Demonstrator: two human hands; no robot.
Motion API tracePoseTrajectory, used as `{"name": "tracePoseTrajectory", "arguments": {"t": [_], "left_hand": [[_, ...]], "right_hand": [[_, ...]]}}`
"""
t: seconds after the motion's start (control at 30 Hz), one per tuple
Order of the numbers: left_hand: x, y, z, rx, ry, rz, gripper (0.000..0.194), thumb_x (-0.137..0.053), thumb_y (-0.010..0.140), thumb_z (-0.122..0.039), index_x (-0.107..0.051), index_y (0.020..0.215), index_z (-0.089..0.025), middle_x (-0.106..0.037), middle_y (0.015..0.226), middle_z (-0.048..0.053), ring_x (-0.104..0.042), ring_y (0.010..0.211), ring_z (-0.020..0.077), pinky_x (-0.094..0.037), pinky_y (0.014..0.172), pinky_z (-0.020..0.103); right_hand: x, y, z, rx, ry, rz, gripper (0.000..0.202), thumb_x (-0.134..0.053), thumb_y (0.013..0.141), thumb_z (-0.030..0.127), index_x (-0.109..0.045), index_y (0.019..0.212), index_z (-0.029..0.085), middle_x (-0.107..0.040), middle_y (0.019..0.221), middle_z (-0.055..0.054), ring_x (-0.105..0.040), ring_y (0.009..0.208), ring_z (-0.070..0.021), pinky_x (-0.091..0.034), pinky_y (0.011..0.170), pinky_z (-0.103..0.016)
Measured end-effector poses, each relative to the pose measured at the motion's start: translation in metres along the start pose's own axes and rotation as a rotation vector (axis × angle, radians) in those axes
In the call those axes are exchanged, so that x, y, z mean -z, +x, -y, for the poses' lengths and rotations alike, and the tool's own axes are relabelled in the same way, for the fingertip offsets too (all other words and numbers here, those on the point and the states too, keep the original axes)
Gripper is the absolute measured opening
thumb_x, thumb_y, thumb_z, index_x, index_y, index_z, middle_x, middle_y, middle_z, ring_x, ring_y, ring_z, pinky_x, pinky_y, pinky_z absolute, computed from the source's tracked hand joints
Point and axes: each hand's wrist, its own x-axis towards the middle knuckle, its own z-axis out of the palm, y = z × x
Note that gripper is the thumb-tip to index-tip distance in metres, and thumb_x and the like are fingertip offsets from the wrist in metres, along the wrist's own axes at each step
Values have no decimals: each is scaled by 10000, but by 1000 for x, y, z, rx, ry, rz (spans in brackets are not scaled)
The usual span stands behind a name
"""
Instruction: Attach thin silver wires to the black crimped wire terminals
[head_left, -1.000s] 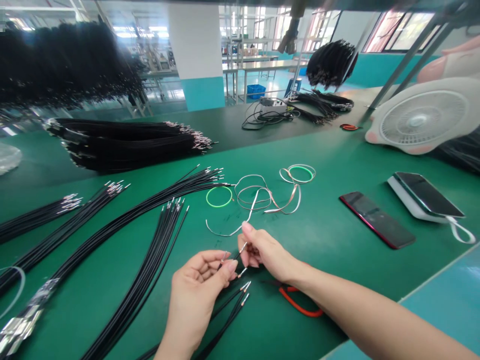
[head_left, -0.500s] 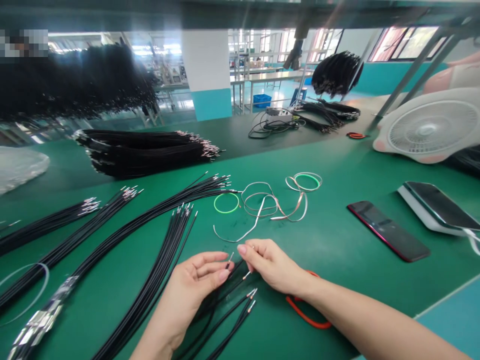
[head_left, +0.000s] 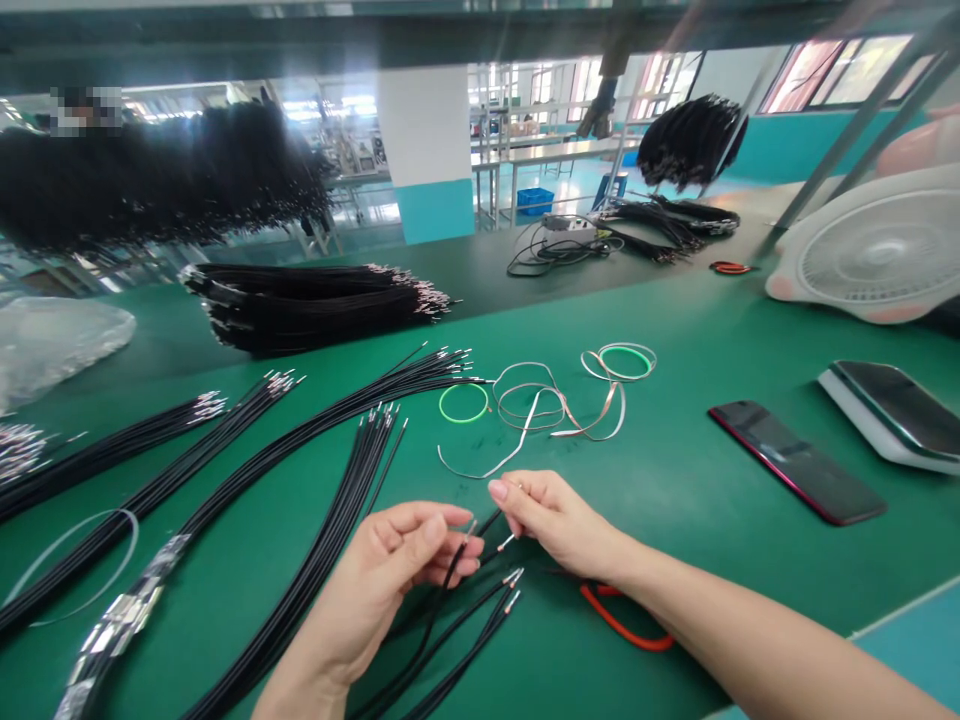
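While the right hand (head_left: 559, 522) pinches one black cable (head_left: 488, 524) close to its end, the left hand (head_left: 394, 562) is loosely curved beside it. A further cable (head_left: 453, 568) lies against the left fingers; the thumb is apart from it, and whether these fingers grip it cannot be told. Both cables are above the bench (head_left: 667, 470), toward its near edge.

The step in hand appears to be the handling of single cable ends. By judgement, the next move calls for a firm hold on one end, with its neighbours kept apart. A pale-tipped cable end (head_left: 506, 544) just below the right fingers could tangle with the work, as could the short cable group (head_left: 469, 655) running toward the near edge.

Orange handles (head_left: 621, 632) lie beneath the right forearm and limit its clearance. Loose strips (head_left: 528, 420) and a green ring (head_left: 463, 422) lie beyond the hands, toward the far edge. A fanned cable bundle (head_left: 330, 560) flanks the left hand and restricts space on that side. A phone (head_left: 795, 465) lies toward the right edge, well apart from both hands; a fan (head_left: 877, 245) stands beyond it.
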Motion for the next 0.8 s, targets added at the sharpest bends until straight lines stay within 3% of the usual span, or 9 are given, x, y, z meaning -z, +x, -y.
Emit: {"name": "tracePoseTrajectory", "arguments": {"t": [0.13, 0.23, 0.3, 0.4, 0.53, 0.63, 0.8], "left_hand": [[-15, 2, 8, -162, 211, -78, 187, -781, 698, -340, -746, 773, -173, -707, 717, 31, -597, 646, 135, -455, 590, 213], [-23, 4, 13, -150, 226, -12, 228, -714, 759, -392, -717, 693, -174, -638, 618, -1, -510, 566, 103, -404, 537, 194], [-24, 4, 15, -142, 219, -24, 251, -710, 755, -416, -707, 680, -176, -626, 607, -3, -483, 538, 98, -379, 501, 191], [-23, 3, 14, -132, 192, -44, 255, -697, 761, -438, -706, 739, -184, -634, 622, -2, -484, 514, 97, -375, 483, 194], [-22, 2, 13, -128, 192, -35, 300, -663, 788, -464, -659, 686, -183, -569, 562, -24, -423, 464, 85, -335, 457, 196], [-22, 1, 12, -134, 230, -23, 330, -642, 806, -466, -628, 645, -178, -519, 552, -35, -347, 453, 77, -255, 441, 205], [-21, 0, 11, -143, 304, 33, 321, -620, 837, -430, -621, 647, -171, -448, 542, -53, -321, 500, 86, -231, 486, 212]], "right_hand": [[0, 0, -3, -20, 94, 58, 540, -427, 905, 623, -489, 610, 175, -364, 526, 62, -292, 496, -87, -252, 491, -230], [0, 1, -4, -31, 112, 60, 617, -323, 901, 689, -502, 611, 174, -391, 520, 48, -322, 483, -92, -272, 481, -231], [3, 1, -2, 8, 52, -5, 643, -253, 920, 681, -542, 654, 171, -427, 539, 33, -373, 505, -105, -315, 503, -239], [13, 0, 6, 180, -142, -144, 482, -358, 954, 570, -623, 850, 182, -564, 700, -14, -494, 652, -143, -410, 638, -279], [26, -1, 16, 450, -354, -84, 229, -572, 910, 365, -639, 1082, 230, -638, 1012, -75, -548, 952, -208, -426, 866, -375], [30, 1, 16, 507, -457, -17, 221, -661, 855, 296, -664, 1069, 240, -651, 1030, -76, -549, 1019, -225, -391, 933, -420], [31, 6, 10, 490, -444, 54, 76, -710, 818, 268, -695, 857, 205, -698, 812, -42, -604, 828, -195, -411, 864, -404]]}}
